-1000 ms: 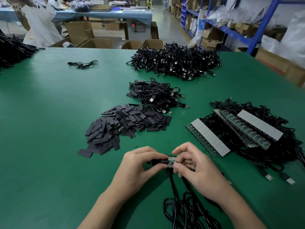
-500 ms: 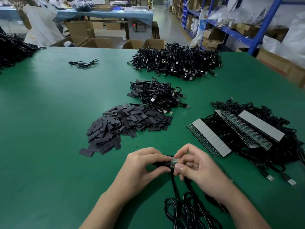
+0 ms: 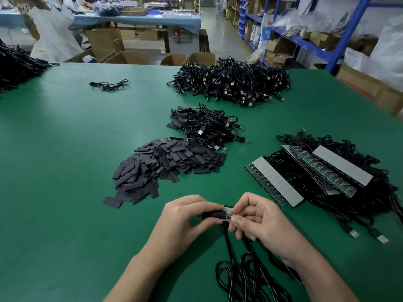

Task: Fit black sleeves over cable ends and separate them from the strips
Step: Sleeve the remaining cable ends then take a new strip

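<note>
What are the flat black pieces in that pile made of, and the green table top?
The black sleeves look like thin matte plastic tubing pressed flat, perhaps heat-shrink: dull and lying limp. The table top looks like smooth green rubber or vinyl matting, with a soft sheen.

Beyond the far edge of the green table [image 3: 65, 149], open cardboard boxes [image 3: 128, 57] stand on a pale floor [image 3: 218, 35], farther back are a second table draped in blue [image 3: 141, 18] and a white plastic bag [image 3: 54, 35], and to its right runs blue steel shelving [image 3: 351, 29] stacked with cartons.
</note>
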Motion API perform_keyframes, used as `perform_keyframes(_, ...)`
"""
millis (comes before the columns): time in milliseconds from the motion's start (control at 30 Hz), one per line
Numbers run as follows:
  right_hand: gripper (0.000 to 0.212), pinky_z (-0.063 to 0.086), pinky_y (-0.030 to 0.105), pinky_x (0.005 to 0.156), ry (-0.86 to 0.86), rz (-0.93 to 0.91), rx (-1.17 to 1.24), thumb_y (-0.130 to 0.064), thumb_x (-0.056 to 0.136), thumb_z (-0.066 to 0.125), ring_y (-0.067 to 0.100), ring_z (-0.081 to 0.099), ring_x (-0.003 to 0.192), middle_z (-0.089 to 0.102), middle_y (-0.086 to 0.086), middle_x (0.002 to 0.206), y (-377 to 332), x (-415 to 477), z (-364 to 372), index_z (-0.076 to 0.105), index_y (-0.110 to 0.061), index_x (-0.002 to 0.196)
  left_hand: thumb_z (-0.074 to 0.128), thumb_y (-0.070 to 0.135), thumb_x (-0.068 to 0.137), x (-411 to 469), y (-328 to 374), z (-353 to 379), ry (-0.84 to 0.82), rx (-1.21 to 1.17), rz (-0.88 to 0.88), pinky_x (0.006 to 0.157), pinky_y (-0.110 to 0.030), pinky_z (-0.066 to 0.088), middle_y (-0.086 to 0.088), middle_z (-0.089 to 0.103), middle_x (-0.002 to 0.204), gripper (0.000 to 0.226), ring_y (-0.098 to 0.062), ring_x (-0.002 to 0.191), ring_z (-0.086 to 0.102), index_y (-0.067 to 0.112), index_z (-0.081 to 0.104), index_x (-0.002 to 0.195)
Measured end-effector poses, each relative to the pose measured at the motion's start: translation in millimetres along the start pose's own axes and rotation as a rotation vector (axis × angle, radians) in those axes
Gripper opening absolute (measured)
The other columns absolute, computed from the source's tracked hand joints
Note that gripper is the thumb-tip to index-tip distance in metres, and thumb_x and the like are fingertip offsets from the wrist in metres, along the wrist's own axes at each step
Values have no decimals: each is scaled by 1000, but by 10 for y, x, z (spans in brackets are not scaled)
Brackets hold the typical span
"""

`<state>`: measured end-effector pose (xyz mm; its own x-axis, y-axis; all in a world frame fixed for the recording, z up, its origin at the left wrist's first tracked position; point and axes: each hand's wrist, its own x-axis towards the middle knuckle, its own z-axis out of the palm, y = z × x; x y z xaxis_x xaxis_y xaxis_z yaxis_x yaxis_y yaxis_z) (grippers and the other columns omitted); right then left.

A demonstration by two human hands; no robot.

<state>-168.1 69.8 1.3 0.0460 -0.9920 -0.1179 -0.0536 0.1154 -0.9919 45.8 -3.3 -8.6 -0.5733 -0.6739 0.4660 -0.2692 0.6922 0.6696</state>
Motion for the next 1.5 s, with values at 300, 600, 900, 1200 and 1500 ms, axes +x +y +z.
perform_keyframes(300, 19, 54, 25, 66, 57, -55, -110, 0, 94, 69, 21, 73, 76, 77, 10, 86, -75, -27, 60, 59, -10, 107, 76, 37, 90, -14, -6, 48, 0, -37, -20, 76, -25, 57, 16, 73, 94, 21, -2, 86, 70, 26, 80, 108)
perform_keyframes(600, 10, 45, 11, 79, 121, -173, -531, -21, 94, 72, 7, 71, 86, 76, -14, 79, -135, -73, 75, 71, -29, 88, 77, 37, 90, -11, -37, 56, 36, -41, -27, 76, -27, 57, 16, 73, 94, 20, -4, 87, 70, 27, 79, 108)
perform_keyframes(900, 17, 42, 10, 69, 130, -111, -529, -24, 95, 71, 9, 66, 72, 70, -8, 65, -100, -66, 76, 67, -39, 86, 76, 36, 90, -16, -32, 43, 2, -52, -4, 77, -28, 58, 16, 74, 96, 21, -4, 88, 71, 26, 79, 109)
perform_keyframes(1200, 17, 45, 12, 68, 134, -84, -510, -21, 94, 72, -1, 62, 63, 70, -8, 66, -110, -74, 96, 69, -31, 81, 74, 39, 90, -20, -20, 46, 8, -17, 20, 75, -27, 58, 16, 74, 95, 24, -1, 86, 70, 24, 80, 108)
perform_keyframes(1500, 15, 47, 23, 63, 193, -113, -568, -26, 94, 72, 13, 63, 63, 69, -10, 66, -79, -74, 140, 68, -36, 83, 73, 45, 91, -2, -40, 61, 73, 101, 64, 69, -26, 57, 18, 73, 90, 22, 3, 80, 66, 29, 81, 104)
